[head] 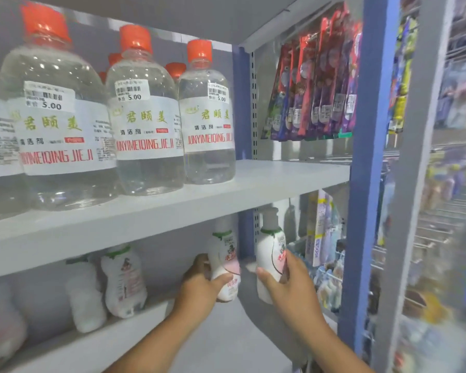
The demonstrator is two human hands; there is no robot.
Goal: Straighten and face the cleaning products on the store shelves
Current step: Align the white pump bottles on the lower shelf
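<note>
The left hand [199, 288] grips a white plastic bottle with a green collar and pink label [224, 261], and the right hand [288, 286] grips a second white green-collared bottle [269, 251] just beside it; both bottles are upright at the right end of the grey lower shelf [226, 343]. Two similar white bottles [124, 281] stand further left on that shelf. On the grey upper shelf [280, 176], clear plastic bottles with orange caps and white labels [145, 114] stand in a row, labels facing forward.
</note>
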